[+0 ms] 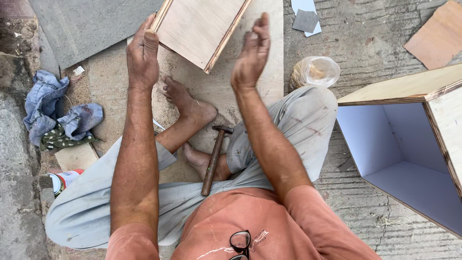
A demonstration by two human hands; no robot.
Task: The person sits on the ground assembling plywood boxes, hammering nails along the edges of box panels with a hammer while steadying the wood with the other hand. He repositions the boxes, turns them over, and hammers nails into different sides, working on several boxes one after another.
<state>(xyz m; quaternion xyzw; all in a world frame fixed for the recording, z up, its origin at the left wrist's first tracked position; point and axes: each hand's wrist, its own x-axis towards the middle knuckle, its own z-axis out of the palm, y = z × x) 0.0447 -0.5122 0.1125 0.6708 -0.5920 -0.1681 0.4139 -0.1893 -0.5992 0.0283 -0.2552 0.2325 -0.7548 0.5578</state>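
Note:
I sit cross-legged on the ground. My left hand (142, 53) grips the left edge of a small plywood box (199, 26) that stands tilted on a larger plywood sheet (260, 72). My right hand (251, 55) is raised beside the box's right edge, fingers straight and apart, holding nothing and not touching the wood. A hammer (214, 156) with a wooden handle lies across my legs, its metal head near my foot (190, 106).
A big open plywood cabinet with a white inside (409, 139) lies at the right. A clear plastic bag (315, 71) sits beyond my right knee. Blue rags (53, 110) and a small can (62, 179) lie at the left. A loose plywood scrap (438, 36) lies at the top right.

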